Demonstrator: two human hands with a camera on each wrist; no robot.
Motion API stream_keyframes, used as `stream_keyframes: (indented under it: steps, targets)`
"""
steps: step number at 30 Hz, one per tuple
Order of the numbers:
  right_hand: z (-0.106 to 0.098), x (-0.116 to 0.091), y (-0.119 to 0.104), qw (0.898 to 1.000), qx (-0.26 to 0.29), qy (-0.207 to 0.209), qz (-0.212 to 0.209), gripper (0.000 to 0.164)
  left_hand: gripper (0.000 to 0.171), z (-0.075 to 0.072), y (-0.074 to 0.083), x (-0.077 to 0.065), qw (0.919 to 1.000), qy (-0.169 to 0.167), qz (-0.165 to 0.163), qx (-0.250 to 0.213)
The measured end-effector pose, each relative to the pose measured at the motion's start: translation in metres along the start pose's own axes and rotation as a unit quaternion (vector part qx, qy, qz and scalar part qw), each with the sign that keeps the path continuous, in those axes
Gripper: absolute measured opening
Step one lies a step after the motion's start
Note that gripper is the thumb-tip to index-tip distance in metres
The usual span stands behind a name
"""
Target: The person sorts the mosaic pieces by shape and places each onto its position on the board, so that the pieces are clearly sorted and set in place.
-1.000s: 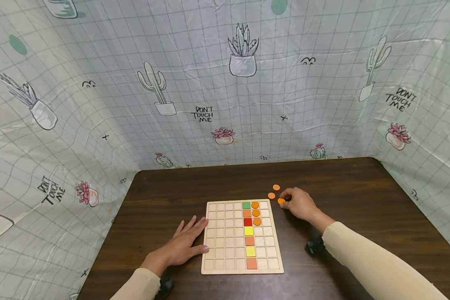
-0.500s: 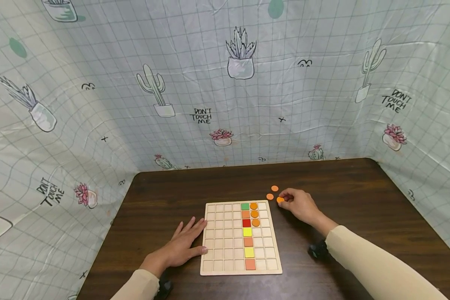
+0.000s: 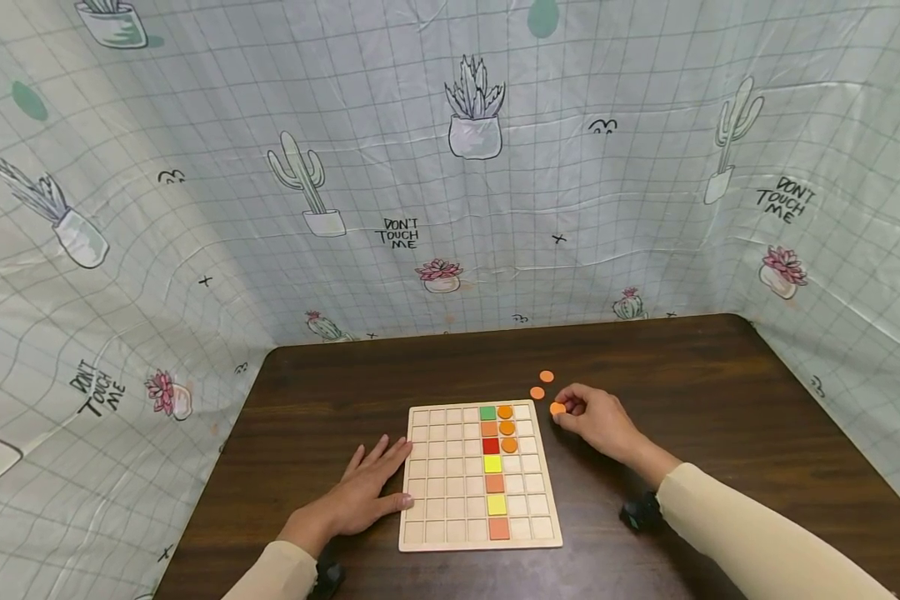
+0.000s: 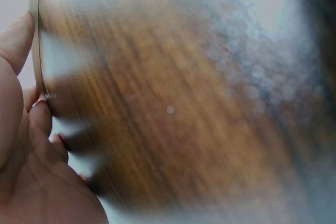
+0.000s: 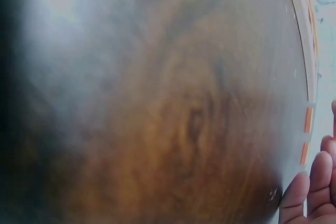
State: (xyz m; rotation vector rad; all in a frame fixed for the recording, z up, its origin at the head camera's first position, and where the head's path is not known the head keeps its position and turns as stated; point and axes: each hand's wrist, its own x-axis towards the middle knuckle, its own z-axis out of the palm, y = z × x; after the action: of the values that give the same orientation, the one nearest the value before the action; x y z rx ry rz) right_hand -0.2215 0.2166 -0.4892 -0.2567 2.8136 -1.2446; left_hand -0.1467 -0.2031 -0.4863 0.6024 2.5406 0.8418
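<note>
A pale wooden grid board (image 3: 437, 481) lies on the dark table. One of its columns holds coloured squares: a green one (image 3: 488, 413), a red one (image 3: 491, 446), and several yellow and salmon ones. Beside the top squares sit three orange discs (image 3: 507, 427), one per cell. My left hand (image 3: 360, 493) rests with spread fingers at the board's left edge, its fingertips and thumb touching the rim (image 4: 35, 40). Off the board's top right corner, my right hand (image 3: 596, 421) pinches another orange disc (image 3: 558, 408) between thumb and fingers. That held disc is hidden in the right wrist view.
Two loose orange discs, a farther one (image 3: 547, 377) and a nearer one (image 3: 537, 392), lie on the table (image 3: 345, 383) behind the board's right corner. A printed cloth (image 3: 450, 208) with cactus drawings stands as a wall behind and at both sides.
My right hand has drawn the pinched orange disc slightly toward me, away from the two loose discs. The left hand stays at the board's edge. The head view has shifted a little.
</note>
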Motion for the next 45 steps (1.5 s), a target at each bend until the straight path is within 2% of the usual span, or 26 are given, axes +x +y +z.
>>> stream_keyframes:
  steps: [5,10,14,22,32,45]
  targets:
    - [0.004,-0.005,-0.003,1.000,-0.006,0.003,-0.007,0.018,0.084,-0.002,0.004,-0.001,0.9999,-0.010,-0.011,0.007]
    - [0.008,-0.010,-0.005,1.000,-0.002,-0.003,-0.014,0.018,0.085,-0.002,0.002,-0.002,0.9999,-0.005,-0.008,-0.005]
    - [0.011,-0.014,-0.008,1.000,0.002,-0.011,-0.017,0.017,0.087,-0.001,-0.001,-0.001,0.9999,0.003,0.001,-0.010]
    - [0.020,-0.019,-0.016,0.999,0.011,-0.027,-0.030,0.016,0.088,0.005,-0.012,0.004,0.9999,0.016,-0.004,0.002]
    - [0.032,-0.028,-0.030,0.996,0.005,-0.046,-0.074,0.013,0.087,-0.001,-0.002,0.000,0.9999,0.011,0.002,-0.004]
    - [0.047,-0.034,-0.045,0.991,-0.015,-0.068,-0.113,0.016,0.089,0.006,-0.011,0.005,1.0000,0.009,-0.003,0.000]
